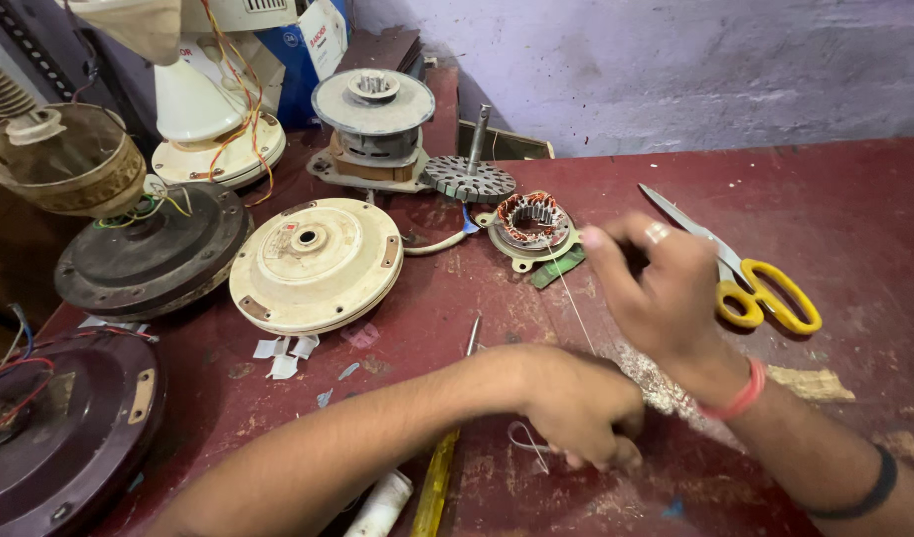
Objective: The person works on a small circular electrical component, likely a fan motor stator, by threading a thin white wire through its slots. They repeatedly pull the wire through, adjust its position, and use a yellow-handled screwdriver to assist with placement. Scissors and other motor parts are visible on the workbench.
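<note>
left hand (576,408): fist closed, pinching thin white thread (574,298), fingertips hidden underneath
right hand (661,288): blurred, fingers together on the thread's upper end
scissors (745,278): just behind right hand, partly covered

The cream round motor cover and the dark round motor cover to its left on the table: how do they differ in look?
The cream motor cover is pale and fairly clean, while the dark motor cover is blackish and dusty. The cream motor cover lies bare on top, but the dark motor cover carries a brownish motor part with coloured wires. The cream one lies nearer the person's hands. Both are round, flat housings lying on the red table.
</note>
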